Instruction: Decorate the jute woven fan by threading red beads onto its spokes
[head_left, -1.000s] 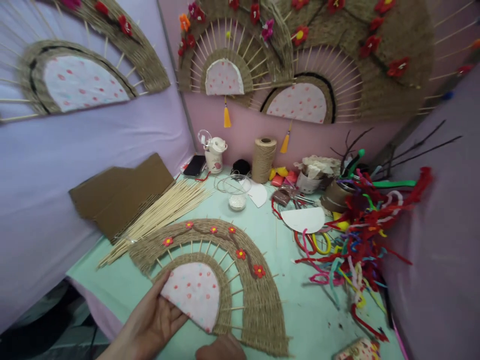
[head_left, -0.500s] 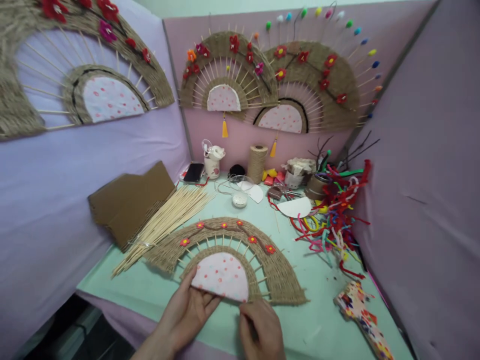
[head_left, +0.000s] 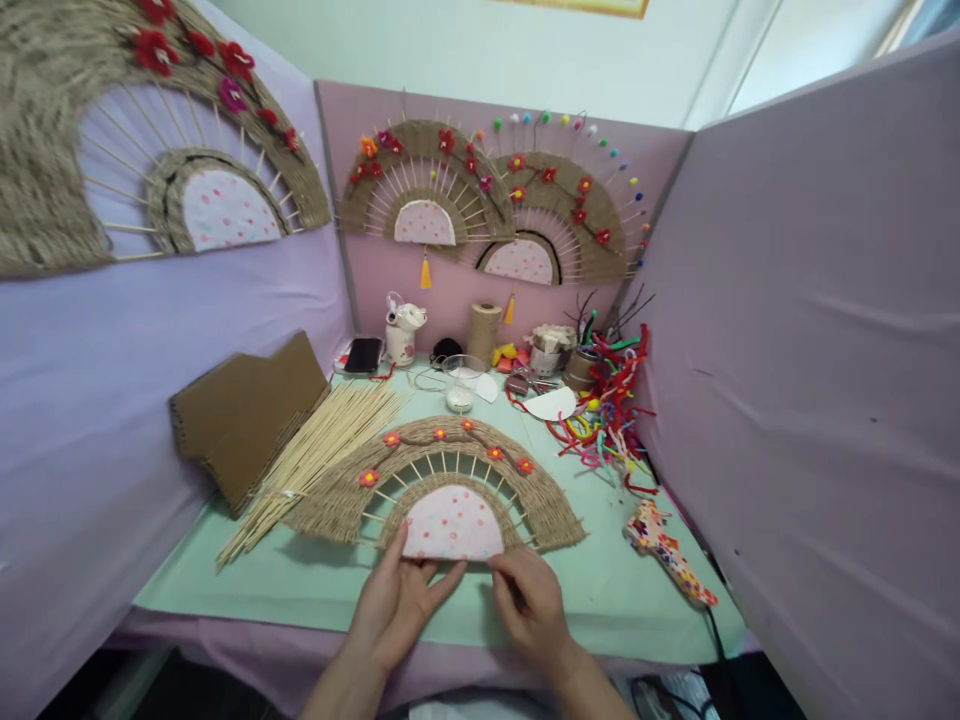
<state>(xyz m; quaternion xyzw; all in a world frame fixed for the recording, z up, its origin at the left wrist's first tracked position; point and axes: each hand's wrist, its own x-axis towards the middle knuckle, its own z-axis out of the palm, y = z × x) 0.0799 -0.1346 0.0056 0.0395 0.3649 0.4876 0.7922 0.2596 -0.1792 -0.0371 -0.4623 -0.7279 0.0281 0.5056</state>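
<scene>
A woven twine fan with red flowers, thin ribs and a spotted pink half-circle centre is held over the green table. My left hand supports its lower left edge from below, thumb on the front of the centre and other fingers beneath. At the lower right corner of the centre, my right hand pinches the bottom edge with thumb and forefinger, its other fingers curled. Whether a small item is also in that pinch cannot be made out.
Thin sticks and brown cardboard lie left. Colourful pipe cleaners and a patterned glue gun with a cable are at right. Twine spool, white cup and phone stand behind. Finished fans hang on the walls.
The view has shifted, showing more of the upper wall and table front. The fan is tilted up more, its lower edge raised, with both hands still at that edge.
</scene>
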